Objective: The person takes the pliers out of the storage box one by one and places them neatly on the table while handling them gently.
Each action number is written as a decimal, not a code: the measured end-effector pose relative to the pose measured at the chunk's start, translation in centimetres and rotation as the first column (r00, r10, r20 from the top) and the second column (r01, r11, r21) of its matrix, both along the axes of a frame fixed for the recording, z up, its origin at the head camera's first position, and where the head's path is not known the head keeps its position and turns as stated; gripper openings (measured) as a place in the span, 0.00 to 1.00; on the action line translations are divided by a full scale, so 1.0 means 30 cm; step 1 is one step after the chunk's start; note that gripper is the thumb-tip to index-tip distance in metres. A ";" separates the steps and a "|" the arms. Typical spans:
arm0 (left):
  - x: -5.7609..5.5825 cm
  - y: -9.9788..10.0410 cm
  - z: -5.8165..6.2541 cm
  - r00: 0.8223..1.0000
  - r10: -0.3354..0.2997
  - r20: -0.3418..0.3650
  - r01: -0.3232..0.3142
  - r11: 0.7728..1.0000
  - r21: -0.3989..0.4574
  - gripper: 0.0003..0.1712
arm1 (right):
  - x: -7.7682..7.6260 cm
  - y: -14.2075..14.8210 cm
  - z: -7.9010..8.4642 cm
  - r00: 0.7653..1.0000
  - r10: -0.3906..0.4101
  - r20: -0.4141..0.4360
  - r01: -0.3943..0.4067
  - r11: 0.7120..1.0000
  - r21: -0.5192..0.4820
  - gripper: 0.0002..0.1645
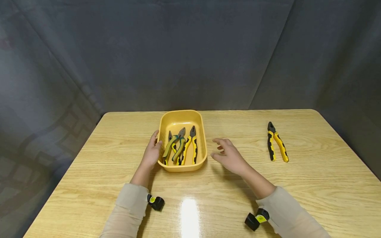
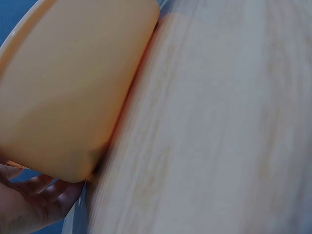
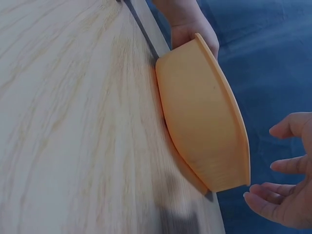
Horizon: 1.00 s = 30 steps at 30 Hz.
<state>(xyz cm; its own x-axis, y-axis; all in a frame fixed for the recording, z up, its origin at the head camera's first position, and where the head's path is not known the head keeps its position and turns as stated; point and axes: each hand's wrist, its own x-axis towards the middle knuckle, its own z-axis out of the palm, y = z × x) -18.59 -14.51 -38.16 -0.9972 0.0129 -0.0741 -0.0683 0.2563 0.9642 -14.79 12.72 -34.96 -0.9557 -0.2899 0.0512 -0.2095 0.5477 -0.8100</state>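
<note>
A yellow plastic bin (image 1: pixel 184 168) stands on the table with three pliers in it. Green-handled pliers (image 1: pixel 182 133) lie across needle-nose pliers (image 1: pixel 170 136) with yellow and black handles, partly covering them. Beside them is another yellow-and-black pair of pliers (image 1: pixel 194 147). My left hand (image 1: pixel 152 152) grips the bin's left side, thumb over the rim and fingers along the outer wall. To the right of the bin, my right hand (image 1: pixel 230 158) holds nothing, its fingers spread and slightly bent. In the right wrist view its fingers (image 3: pixel 287 165) show apart from the bin's wall (image 3: pixel 200 117).
Combination pliers (image 1: pixel 271 140) with yellow and black handles lie spread on the right part of the wooden table (image 1: pixel 315 185). A dark curtain (image 1: pixel 190 56) hangs behind the table's far edge. Both sleeves carry small black wrist cameras (image 1: pixel 156 203).
</note>
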 end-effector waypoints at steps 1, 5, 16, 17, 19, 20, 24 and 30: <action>-0.001 0.000 0.000 1.000 -0.001 -0.002 0.001 1.000 0.001 0.28 | -0.001 -0.002 0.001 1.000 -0.002 -0.004 0.002 1.000 0.000 0.32; -0.003 0.001 0.002 1.000 -0.003 -0.004 0.003 1.000 0.008 0.28 | -0.005 -0.011 0.006 1.000 0.004 -0.023 -0.005 1.000 -0.010 0.31; -0.006 0.000 0.003 1.000 -0.002 -0.003 0.002 1.000 0.004 0.28 | -0.009 -0.050 0.027 0.999 0.036 -0.028 -0.037 0.999 -0.036 0.31; -0.006 0.000 0.003 1.000 -0.001 -0.004 0.001 1.000 0.005 0.28 | -0.010 -0.054 0.029 0.999 0.036 -0.029 -0.037 0.998 -0.041 0.31; -0.006 -0.001 0.002 1.000 -0.002 -0.005 0.002 1.000 0.006 0.28 | -0.009 -0.059 0.033 0.999 0.044 -0.032 -0.046 0.998 -0.051 0.31; -0.006 -0.002 0.001 1.000 -0.002 -0.005 0.002 1.000 0.004 0.28 | -0.009 -0.062 0.035 0.998 0.047 -0.030 -0.049 0.997 -0.059 0.31; -0.005 -0.004 -0.002 1.000 -0.005 -0.006 0.005 1.000 0.002 0.28 | -0.010 -0.073 0.042 0.998 0.055 -0.018 -0.056 0.995 -0.084 0.31; -0.001 -0.003 -0.002 1.000 0.000 -0.007 -0.001 1.000 -0.028 0.28 | -0.004 -0.090 0.061 0.998 0.065 0.011 -0.063 0.991 -0.120 0.29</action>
